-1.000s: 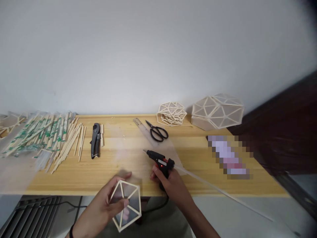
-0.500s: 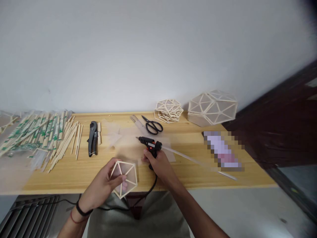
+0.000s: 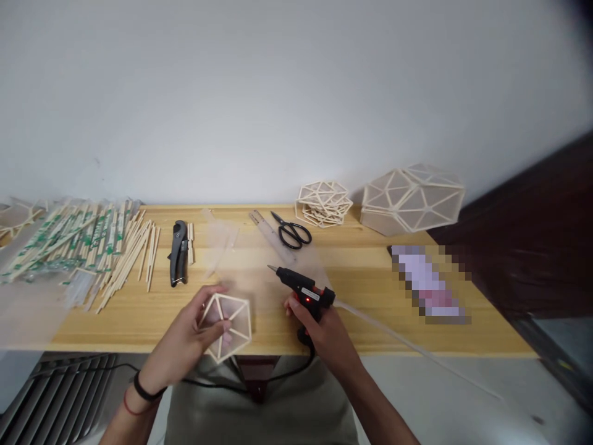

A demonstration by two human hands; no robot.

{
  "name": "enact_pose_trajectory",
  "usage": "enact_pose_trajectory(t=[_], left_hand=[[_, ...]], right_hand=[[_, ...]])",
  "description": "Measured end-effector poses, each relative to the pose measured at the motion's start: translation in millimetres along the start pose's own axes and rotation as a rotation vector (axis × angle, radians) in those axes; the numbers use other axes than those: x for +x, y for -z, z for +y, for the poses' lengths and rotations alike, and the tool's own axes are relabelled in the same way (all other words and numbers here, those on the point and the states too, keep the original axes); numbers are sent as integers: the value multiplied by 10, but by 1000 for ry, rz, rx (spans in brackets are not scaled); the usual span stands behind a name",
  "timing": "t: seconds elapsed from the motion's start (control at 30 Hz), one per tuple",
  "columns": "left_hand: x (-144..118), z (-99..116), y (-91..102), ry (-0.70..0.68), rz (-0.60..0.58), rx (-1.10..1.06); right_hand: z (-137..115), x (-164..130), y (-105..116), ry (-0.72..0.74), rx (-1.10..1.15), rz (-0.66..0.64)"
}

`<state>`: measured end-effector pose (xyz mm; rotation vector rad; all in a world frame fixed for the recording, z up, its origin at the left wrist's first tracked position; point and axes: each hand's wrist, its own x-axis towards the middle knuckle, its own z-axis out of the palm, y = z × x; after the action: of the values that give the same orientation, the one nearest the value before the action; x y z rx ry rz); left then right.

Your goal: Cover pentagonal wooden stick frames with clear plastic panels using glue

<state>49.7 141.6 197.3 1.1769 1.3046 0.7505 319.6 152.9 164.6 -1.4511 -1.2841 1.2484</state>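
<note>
A: Obs. 1, hands. What does each hold?

B: Left hand [image 3: 192, 337] pinches a pentagonal stick frame [image 3: 227, 326] covered with translucent film, thumb across its front and fingers behind it. The frame hangs tilted over the near edge of the wooden table [image 3: 370, 290], left of centre. Right hand [image 3: 324, 334] is wrapped around the grip of a black hot glue gun [image 3: 302, 290], nozzle pointing far-left, red light lit. A long glue stick [image 3: 407, 346] trails from its back to the right, out past the near edge.

A: Gap between frame and nozzle?

B: They are apart, with bare wood and some clear film sheet [image 3: 259, 259] between them. The gun's cord [image 3: 273, 377] loops below the table edge.

A: Room around the hands?

B: Open wood left of the frame, up to the black cutter [image 3: 178, 253] and the heap of chopsticks [image 3: 83, 247] at the far left. Open wood also to the right of the gun, as far as a blurred-out object [image 3: 428, 284]. The far edge against the wall is crowded: ruler [image 3: 264, 228], scissors [image 3: 291, 232], a stack of flat stick frames [image 3: 323, 203], and a finished faceted shade [image 3: 412, 198].
</note>
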Motion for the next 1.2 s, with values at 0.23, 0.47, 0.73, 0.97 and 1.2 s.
enact_pose_trajectory(t=[0.23,0.47,0.73,0.97,1.2], left_hand=[[34,-29,97,-21,10,47],[170,-93,-203,-114,-52,341],[144,-74,-282,-436,1,615],[-35,-134,-320,-517,-35,788],[-305,-425,-233,-615,-97,1112]], right_hand=[[69,-137,52,5,-25,12],[113,-327,137,-88,-63,0],[186,-506,93,-220,-203,-12],[137,-453,94,-242,-245,-98],[165,-406,113,-248,-226,-132]])
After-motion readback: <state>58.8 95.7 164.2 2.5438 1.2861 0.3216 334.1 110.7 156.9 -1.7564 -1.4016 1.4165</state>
